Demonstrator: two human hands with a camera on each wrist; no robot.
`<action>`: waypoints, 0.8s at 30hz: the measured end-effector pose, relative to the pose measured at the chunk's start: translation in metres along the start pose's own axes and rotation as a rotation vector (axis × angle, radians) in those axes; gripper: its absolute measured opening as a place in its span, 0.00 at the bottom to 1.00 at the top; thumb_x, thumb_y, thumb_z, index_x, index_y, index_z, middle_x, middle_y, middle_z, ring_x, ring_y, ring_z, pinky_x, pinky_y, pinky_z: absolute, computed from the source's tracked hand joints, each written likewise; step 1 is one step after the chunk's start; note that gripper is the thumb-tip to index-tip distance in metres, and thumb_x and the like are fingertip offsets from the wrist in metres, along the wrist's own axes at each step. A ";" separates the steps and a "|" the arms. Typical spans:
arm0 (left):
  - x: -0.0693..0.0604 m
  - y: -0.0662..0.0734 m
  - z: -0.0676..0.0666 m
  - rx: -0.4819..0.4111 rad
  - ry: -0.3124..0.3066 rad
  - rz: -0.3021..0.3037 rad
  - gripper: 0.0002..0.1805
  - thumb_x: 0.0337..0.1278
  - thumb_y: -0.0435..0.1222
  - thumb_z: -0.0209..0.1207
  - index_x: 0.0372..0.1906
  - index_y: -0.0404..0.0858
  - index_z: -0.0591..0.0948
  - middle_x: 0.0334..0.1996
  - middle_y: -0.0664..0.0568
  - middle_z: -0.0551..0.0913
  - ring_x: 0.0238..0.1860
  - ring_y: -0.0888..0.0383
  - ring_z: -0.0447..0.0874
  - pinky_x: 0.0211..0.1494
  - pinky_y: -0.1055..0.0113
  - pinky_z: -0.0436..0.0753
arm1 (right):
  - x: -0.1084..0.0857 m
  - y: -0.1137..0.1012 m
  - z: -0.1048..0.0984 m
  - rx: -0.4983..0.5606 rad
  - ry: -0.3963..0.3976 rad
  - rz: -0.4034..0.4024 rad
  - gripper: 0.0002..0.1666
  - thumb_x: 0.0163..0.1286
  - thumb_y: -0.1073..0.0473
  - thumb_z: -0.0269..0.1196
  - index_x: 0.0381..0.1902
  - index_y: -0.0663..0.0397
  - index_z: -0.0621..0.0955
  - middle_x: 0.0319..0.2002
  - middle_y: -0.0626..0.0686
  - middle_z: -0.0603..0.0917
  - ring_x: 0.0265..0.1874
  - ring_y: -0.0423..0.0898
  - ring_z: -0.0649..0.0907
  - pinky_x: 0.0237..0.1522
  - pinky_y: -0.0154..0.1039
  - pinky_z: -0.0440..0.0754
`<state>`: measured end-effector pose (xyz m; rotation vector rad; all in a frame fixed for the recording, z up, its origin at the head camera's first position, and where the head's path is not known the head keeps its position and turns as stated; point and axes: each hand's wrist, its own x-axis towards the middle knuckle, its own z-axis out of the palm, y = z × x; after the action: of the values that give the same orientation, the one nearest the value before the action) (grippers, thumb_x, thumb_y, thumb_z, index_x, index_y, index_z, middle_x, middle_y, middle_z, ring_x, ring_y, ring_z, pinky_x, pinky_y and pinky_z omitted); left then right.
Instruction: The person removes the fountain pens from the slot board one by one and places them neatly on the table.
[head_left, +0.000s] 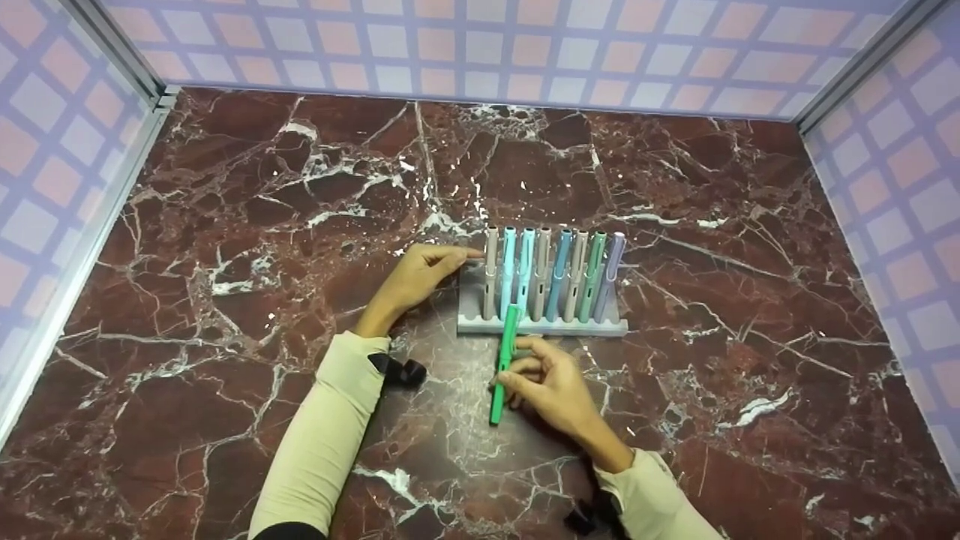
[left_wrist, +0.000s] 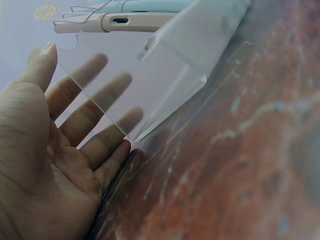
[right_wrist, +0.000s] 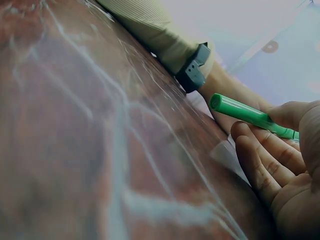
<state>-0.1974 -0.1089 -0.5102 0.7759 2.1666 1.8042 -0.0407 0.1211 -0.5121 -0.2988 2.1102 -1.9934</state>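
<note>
My right hand (head_left: 551,382) pinches a bright green capped pen (head_left: 506,367) between thumb and fingers, in front of a clear pen stand (head_left: 469,328). In the head view the pen's upper end overlaps the stand's front edge. The right wrist view shows one end of the green pen (right_wrist: 240,111) jutting past the thumb. At the stand's left side, my left hand (head_left: 420,277) holds the clear panel (left_wrist: 145,75). Its fingers (left_wrist: 92,112) show through the panel, with the thumb at the edge. Capped pens lean in a row: beige (head_left: 490,277), light blue (head_left: 508,274), blue (head_left: 560,277), dark green (head_left: 592,277) and purple (head_left: 610,277).
The stand rests on a dark red marbled table (head_left: 285,202) with white veins. Checkered panels (head_left: 480,45) wall the back and both sides. A black wrist device (head_left: 405,373) sits on the left sleeve, another (head_left: 592,516) by the right cuff.
</note>
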 end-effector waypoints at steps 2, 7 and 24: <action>0.000 -0.003 -0.001 -0.003 -0.003 0.006 0.21 0.76 0.44 0.52 0.54 0.31 0.83 0.38 0.32 0.85 0.16 0.70 0.51 0.19 0.75 0.53 | 0.002 0.000 0.004 -0.010 0.000 0.015 0.22 0.66 0.70 0.67 0.55 0.74 0.75 0.34 0.67 0.87 0.22 0.47 0.86 0.24 0.43 0.87; 0.001 -0.004 -0.001 0.013 0.003 0.014 0.31 0.70 0.58 0.52 0.54 0.35 0.85 0.15 0.57 0.64 0.17 0.67 0.51 0.18 0.74 0.52 | 0.008 -0.001 0.014 -0.013 -0.001 0.033 0.19 0.66 0.69 0.66 0.53 0.72 0.76 0.33 0.66 0.87 0.20 0.45 0.84 0.22 0.41 0.86; 0.001 -0.002 0.001 -0.006 0.007 -0.019 0.17 0.77 0.37 0.51 0.53 0.29 0.83 0.54 0.38 0.84 0.33 0.56 0.76 0.38 0.72 0.73 | 0.020 -0.002 0.045 -0.105 -0.027 0.007 0.11 0.65 0.66 0.68 0.41 0.69 0.79 0.29 0.60 0.87 0.19 0.53 0.84 0.20 0.42 0.85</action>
<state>-0.1986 -0.1077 -0.5124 0.7466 2.1644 1.8062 -0.0463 0.0724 -0.5127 -0.3347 2.2004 -1.8669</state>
